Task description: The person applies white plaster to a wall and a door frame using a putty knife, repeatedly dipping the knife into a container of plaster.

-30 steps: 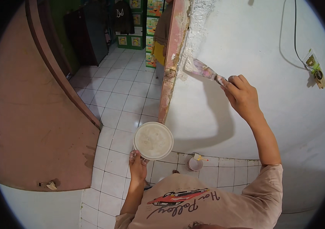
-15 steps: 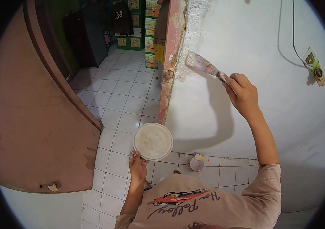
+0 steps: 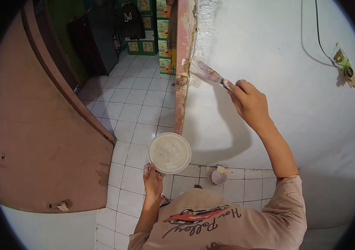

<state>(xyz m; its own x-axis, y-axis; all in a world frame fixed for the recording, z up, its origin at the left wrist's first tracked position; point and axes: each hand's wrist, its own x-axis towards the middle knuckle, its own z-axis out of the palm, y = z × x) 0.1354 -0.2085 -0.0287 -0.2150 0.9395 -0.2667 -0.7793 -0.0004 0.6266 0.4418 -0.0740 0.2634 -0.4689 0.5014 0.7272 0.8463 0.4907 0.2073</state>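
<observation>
My right hand (image 3: 250, 102) grips a putty knife (image 3: 208, 74), its fingers closed round the handle. The blade lies against the white wall (image 3: 236, 50) near its left edge, where rough whitish filler (image 3: 206, 35) runs beside the worn pink door frame (image 3: 181, 50). Lower down, my left hand (image 3: 153, 180) pinches the near rim of a round, pale lid (image 3: 169, 153). Smears of filler show on the lid and on the left fingers. The lid is held away from the wall, above the tiled floor.
A small bucket (image 3: 218, 178) with a yellow-and-red-handled tool across its rim stands on the floor by the wall. A brown door (image 3: 48, 125) is at the left. Beyond the doorway are green boxes (image 3: 165, 43) and a person (image 3: 172, 29). A cable (image 3: 318, 37) hangs at the right.
My right hand has moved left with the putty knife, bringing the blade closer to the door frame. The lid in my left hand has shifted slightly right in view.
</observation>
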